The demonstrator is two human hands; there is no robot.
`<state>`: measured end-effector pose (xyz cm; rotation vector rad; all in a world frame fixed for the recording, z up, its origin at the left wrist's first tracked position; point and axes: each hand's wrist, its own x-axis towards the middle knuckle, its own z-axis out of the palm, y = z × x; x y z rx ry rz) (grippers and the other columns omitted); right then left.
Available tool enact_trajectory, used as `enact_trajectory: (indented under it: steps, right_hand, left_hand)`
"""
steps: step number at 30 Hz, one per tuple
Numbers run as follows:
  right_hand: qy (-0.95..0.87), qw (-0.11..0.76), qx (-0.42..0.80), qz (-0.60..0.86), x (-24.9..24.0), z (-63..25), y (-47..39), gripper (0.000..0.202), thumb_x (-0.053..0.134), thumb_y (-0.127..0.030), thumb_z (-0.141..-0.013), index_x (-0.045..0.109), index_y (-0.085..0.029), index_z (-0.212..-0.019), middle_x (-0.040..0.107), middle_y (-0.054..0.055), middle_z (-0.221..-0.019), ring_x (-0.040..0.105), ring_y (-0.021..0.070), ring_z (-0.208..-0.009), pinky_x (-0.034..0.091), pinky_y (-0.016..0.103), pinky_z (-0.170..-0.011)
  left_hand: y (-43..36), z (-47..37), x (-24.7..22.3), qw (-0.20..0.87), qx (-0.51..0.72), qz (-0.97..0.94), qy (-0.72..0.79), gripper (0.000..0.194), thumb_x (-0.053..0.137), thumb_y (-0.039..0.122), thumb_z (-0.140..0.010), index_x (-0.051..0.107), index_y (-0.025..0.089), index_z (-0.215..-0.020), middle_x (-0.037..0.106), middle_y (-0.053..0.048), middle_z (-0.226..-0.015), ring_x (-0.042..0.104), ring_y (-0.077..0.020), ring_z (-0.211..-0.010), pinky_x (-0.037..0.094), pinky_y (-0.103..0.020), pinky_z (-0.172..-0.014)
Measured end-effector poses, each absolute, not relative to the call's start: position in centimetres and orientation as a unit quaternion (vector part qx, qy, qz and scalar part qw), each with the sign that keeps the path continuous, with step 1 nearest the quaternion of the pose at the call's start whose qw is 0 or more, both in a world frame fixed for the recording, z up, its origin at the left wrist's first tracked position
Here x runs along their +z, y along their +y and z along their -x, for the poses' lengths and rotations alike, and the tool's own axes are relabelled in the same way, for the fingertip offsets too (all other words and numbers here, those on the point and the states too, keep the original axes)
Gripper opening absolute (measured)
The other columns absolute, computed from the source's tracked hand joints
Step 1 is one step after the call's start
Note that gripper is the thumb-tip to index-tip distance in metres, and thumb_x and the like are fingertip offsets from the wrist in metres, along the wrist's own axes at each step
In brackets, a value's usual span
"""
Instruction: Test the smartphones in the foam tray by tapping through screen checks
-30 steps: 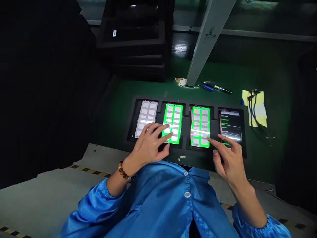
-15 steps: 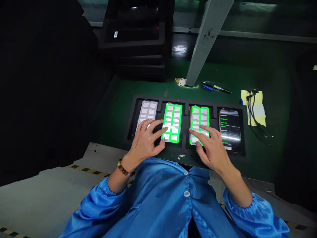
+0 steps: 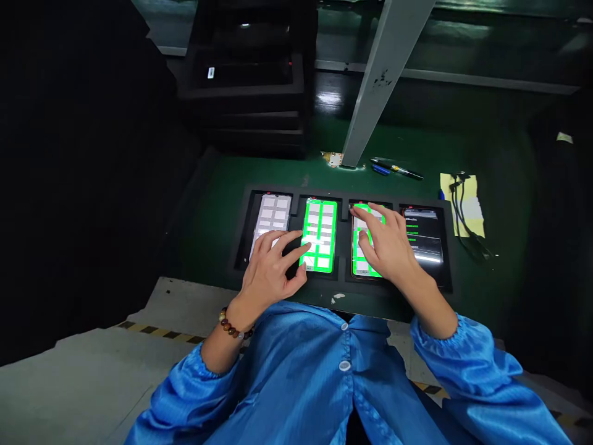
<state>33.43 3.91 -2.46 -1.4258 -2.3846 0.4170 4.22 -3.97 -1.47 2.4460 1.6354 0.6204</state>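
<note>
Several smartphones lie face up in the slots of a black tray (image 3: 343, 247). My left hand (image 3: 272, 267), fingers spread, reaches over the lower part of the leftmost phone (image 3: 274, 211), whose screen is grey and white. Its fingertips are at the left edge of the second phone (image 3: 327, 232), lit with a green and white grid. My right hand (image 3: 386, 241) is open over the third phone (image 3: 364, 262), also green and white, with the fingers near its top. At the right, the fourth phone (image 3: 424, 238) shows a dark screen with green text lines. Neither hand holds anything.
Behind the tray, a grey post (image 3: 380, 86) rises from the green table (image 3: 259, 170). A pen (image 3: 398, 169) and a blue cap (image 3: 380, 169) lie beside it. Black cables (image 3: 458, 198) rest on yellow paper (image 3: 472, 213) at right. Stacked black trays (image 3: 250, 93) stand back left.
My right hand has moved up the third phone, from its lower half to near its top. My left hand has stayed at the second phone's left edge. The view has shifted slightly.
</note>
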Motion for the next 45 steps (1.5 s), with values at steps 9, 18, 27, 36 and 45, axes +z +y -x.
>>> enact_trajectory:
  steps: [9, 18, 27, 36, 45]
  right_hand:
    - [-0.840, 0.178, 0.148, 0.490, -2.2, -34.1, -0.4, 0.063, 0.045, -0.020, -0.105, 0.043, -0.025, -0.168, 0.072, 0.011, -0.150, 0.051, 0.0344, -0.153, 0.038, 0.057, -0.122]
    - [-0.816, 0.192, 0.133, 0.529, -2.7, -33.1, 1.6, 0.057, 0.044, -0.022, -0.106, 0.048, -0.026, -0.163, 0.072, 0.009, -0.149, 0.047, 0.0375, -0.154, 0.037, 0.061, -0.123]
    - [-0.738, 0.217, 0.117, 0.628, -2.4, -36.4, 0.1, 0.053, 0.045, -0.025, -0.106, 0.054, -0.026, -0.159, 0.074, 0.013, -0.144, 0.052, 0.0415, -0.146, 0.040, 0.068, -0.117]
    - [-0.795, 0.215, 0.137, 0.551, -2.4, -32.5, 1.4, 0.057, 0.045, -0.023, -0.104, 0.054, -0.024, -0.160, 0.073, 0.013, -0.144, 0.050, 0.0391, -0.150, 0.043, 0.061, -0.119]
    - [-0.745, 0.223, 0.111, 0.619, -2.4, -36.7, -1.0, 0.053, 0.047, -0.027, -0.105, 0.055, -0.025, -0.157, 0.072, 0.017, -0.145, 0.052, 0.0421, -0.143, 0.042, 0.067, -0.113]
  left_hand:
    - [-3.3, -4.3, -1.6, 0.066, 0.184, -0.795, 0.574, 0.040, 0.063, 0.027, -0.102, 0.076, 0.026, -0.140, 0.063, -0.013, -0.157, 0.055, -0.0378, -0.138, 0.046, -0.060, -0.118]
    - [0.0, -7.2, -1.0, 0.044, 0.138, -0.754, 0.640, 0.045, 0.055, 0.032, -0.107, 0.071, 0.019, -0.148, 0.061, -0.021, -0.142, 0.058, -0.0389, -0.126, 0.051, -0.057, -0.108]
    - [1.5, -11.4, -1.0, 0.056, 0.157, -0.799, 0.578, 0.043, 0.053, 0.032, -0.109, 0.073, 0.020, -0.145, 0.063, -0.017, -0.146, 0.057, -0.0366, -0.130, 0.048, -0.054, -0.113]
    - [0.7, -7.8, -1.4, -0.001, 0.176, -0.723, 0.668, 0.038, 0.053, 0.032, -0.108, 0.078, 0.023, -0.135, 0.066, -0.016, -0.143, 0.059, -0.0379, -0.126, 0.049, -0.059, -0.109]
    - [-0.2, -7.6, -1.2, -0.002, 0.190, -0.716, 0.672, 0.033, 0.057, 0.029, -0.106, 0.082, 0.021, -0.126, 0.068, -0.016, -0.140, 0.061, -0.0371, -0.125, 0.051, -0.056, -0.106]
